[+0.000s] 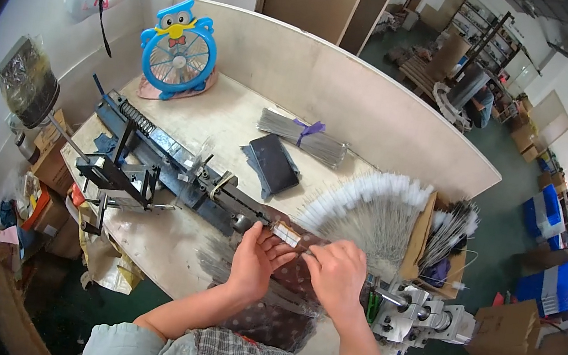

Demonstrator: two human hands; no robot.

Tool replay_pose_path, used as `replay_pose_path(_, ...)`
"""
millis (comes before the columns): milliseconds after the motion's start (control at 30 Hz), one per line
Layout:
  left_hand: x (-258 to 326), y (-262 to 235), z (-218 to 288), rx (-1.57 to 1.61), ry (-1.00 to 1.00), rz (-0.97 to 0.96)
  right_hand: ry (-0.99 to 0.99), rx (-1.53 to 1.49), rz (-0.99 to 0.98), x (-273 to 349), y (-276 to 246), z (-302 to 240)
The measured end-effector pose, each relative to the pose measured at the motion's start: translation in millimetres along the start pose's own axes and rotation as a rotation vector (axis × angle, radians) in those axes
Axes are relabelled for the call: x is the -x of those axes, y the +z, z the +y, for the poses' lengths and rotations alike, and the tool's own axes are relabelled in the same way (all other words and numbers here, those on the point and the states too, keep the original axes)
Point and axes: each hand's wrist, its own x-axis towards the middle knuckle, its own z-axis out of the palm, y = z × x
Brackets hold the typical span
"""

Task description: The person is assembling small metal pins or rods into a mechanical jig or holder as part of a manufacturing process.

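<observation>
My left hand [253, 264] is at the near end of a long metal bench jig [188, 164]. Its thumb points up beside a dark round knob and its fingers are apart, loosely curled, with nothing visible in them. A small white rectangular piece [286, 234] lies at the jig's end, between my two hands. Just right of it, my right hand [338, 276] is closed in a pinch; what the fingertips hold is too small to make out. Beyond that hand spreads a fan of thin wires with white tips [367, 207]. Brown dotted cloth [292, 273] lies beneath my hands.
A wire bundle with a purple tie [303, 136], a black phone [273, 164] on cloth and a blue toy-shaped fan [178, 61] stand farther back. At right are a cardboard box of wires [427, 241] and a metal clamping mechanism [417, 316]. A low partition [355, 86] borders the table.
</observation>
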Motion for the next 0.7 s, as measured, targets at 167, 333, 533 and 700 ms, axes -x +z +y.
replay_pose_path(167, 7.9, 1.0, 1.2, -0.029, -0.014, 0.013, -0.031, -0.049, 0.026, 7.8, -1.3, -1.4)
replay_pose_path(333, 6.6, 0.1, -0.6, -0.121, -0.039, -0.04, 0.006, -0.064, 0.008, 7.6, -9.3, 5.1)
replay_pose_path(533, 21.2, -14.5, -4.1, -0.43, -0.073, 0.019, 0.062, -0.255, -0.003, 35.1, -26.4, 11.4)
replay_pose_path(700, 31.8, -82.0, 46.5, -0.592, 0.021, 0.069, 0.198, -0.169, -0.342, 103.4, -2.1, 31.1)
